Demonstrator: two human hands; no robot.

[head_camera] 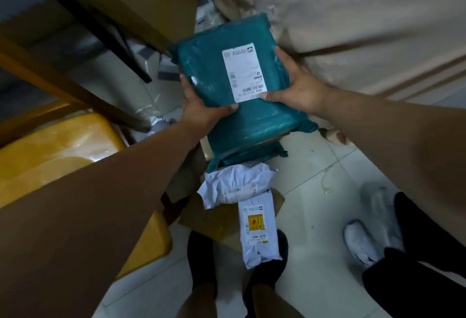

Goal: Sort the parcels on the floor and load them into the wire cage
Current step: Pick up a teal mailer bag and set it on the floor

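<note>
We hold the teal mailer [234, 96] by its edges, left hand [201, 108] and right hand [300, 85] each in a light pinching grip, so its slick film may slide free onto the white parcels [237, 186] below.

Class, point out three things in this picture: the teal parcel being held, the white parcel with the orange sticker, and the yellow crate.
teal parcel [249, 116], head view, bare wrapping below its label.
white parcel with the orange sticker [259, 247], head view, wrapping below the sticker.
yellow crate [58, 146], head view, glossy top surface.
</note>
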